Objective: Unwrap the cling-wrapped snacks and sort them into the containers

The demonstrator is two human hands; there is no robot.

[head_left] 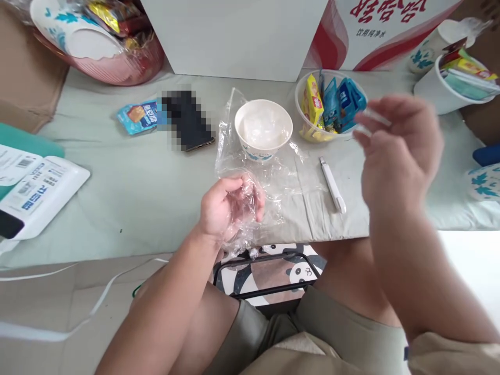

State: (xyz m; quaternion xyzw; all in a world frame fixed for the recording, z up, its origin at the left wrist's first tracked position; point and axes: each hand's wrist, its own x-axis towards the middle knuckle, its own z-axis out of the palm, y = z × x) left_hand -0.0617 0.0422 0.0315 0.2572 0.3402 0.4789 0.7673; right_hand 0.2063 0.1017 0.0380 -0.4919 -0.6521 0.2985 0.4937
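Note:
My left hand (232, 205), fingers curled, holds part of a crumpled clear plastic bag (279, 179) near the table's front edge. The rest of the film spreads over the tabletop and under a white paper bowl (263, 130) with a blue leaf print, which stands upright just beyond that hand. My right hand (402, 138) is raised at the right, its fingers pinched together and slightly blurred. Something thin and whitish shows between its fingertips, too unclear to name. A white utility knife (333, 186) lies between my two hands. Behind it stands a clear round tub (302, 112) of snack packets.
A black phone (189, 120), partly pixelated, and a blue snack packet (135, 117) lie left of the bowl. A pink basket (128, 70) and a white carton (238, 39) stand behind. To the right is a white tub (433, 94); at far left, a white package (50, 190).

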